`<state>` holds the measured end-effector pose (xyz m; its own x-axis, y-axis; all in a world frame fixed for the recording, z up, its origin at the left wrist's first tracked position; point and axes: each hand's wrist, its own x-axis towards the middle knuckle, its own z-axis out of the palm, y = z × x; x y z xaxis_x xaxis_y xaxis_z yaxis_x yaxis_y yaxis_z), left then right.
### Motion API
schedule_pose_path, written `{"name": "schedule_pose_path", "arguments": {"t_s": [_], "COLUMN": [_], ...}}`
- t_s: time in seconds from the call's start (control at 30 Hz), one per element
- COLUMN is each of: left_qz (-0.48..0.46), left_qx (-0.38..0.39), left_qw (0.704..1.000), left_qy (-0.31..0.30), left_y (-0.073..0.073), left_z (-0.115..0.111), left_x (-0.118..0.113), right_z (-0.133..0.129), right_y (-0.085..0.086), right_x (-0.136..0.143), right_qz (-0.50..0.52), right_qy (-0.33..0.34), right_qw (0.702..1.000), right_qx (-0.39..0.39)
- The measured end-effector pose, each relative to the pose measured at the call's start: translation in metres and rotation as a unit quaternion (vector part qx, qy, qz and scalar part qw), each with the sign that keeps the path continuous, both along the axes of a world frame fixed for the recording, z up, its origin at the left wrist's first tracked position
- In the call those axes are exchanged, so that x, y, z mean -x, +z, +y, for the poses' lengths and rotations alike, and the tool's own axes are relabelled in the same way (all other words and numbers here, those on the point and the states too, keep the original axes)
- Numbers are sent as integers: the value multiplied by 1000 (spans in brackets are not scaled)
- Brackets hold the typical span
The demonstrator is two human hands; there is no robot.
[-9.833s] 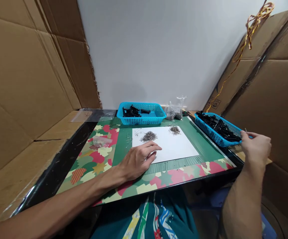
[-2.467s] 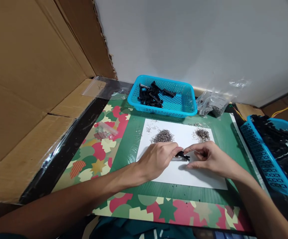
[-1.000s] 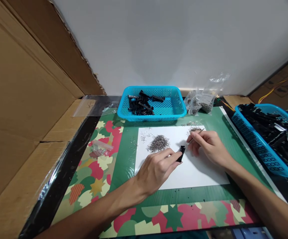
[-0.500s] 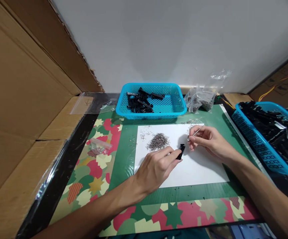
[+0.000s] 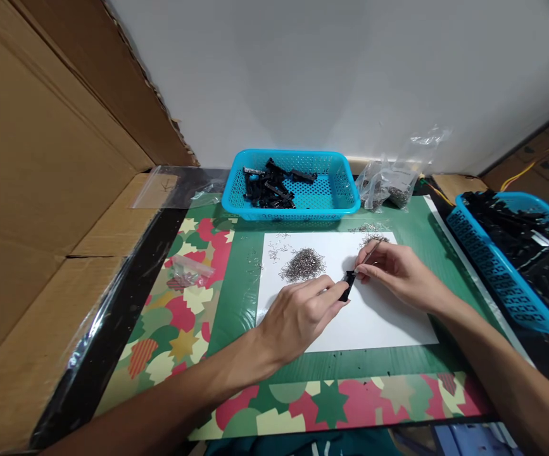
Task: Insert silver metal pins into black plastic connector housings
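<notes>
My left hand grips a small black part between thumb and fingers, above a white sheet. Pinched in my right hand is a thin metal tool that points up and to the right. The right fingertips are at the upper end of the black part; whether the tool touches it is hidden. A pile of tiny metal pieces lies on the sheet, just beyond my left hand.
A blue basket with black parts stands at the back, beside clear bags of small pieces. Another blue basket, full of black parts, is at the right. Cardboard borders the left. A small plastic bag lies left.
My right hand has moved left and its fingertips now meet the black part's upper end. My left hand still holds that part. The view has shifted slightly.
</notes>
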<state>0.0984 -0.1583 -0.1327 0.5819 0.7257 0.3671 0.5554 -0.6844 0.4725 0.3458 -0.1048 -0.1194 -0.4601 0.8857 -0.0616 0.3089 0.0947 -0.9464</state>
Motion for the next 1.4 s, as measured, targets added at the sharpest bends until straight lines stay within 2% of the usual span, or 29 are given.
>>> {"name": "schedule_pose_path", "arguments": {"t_s": [0.47, 0.63, 0.77, 0.83, 0.9, 0.97, 1.03, 1.1, 1.17, 1.3, 1.4], "left_qz": [10, 12, 3, -23, -68, -121, -151, -143, -123, -143, -157], "left_qx": [-12, -20, 4, 15, -10, -65, -118, -150, -170, -203, -191], "left_qw": [1000, 1000, 1000, 1000, 998, 990, 978, 967, 960, 948, 951], "left_qy": [4, -5, -6, 1, 2, -23, -86, -148, -183, -198, -186], "left_y": [-2, -2, -2, -1, -1, 0, 1, 2, 4, 9, 13], "left_z": [-1, -1, 1, 3, 3, 2, -1, -5, -10, -18, -21], "left_x": [-4, -4, -4, -4, -3, -2, -1, -1, -2, -3, 0], "right_z": [-7, -7, -6, -4, -3, -2, -3, -6, -10, -10, 0], "right_y": [4, 4, 2, 0, -2, -2, -2, -1, -1, -4, -7], "right_x": [5, 6, 7, 8, 9, 9, 9, 11, 15, 27, 38], "right_qz": [-75, -87, -80, -48, 10, 70, 101, 79, 15, -89, -129], "right_qy": [-27, -33, -39, -53, -80, -107, -105, -61, -15, 5, 14], "right_qw": [993, 993, 994, 997, 997, 992, 989, 995, 1000, 991, 984], "right_qx": [-82, -72, -68, -42, -15, -2, 7, 13, -15, -103, -122]}}
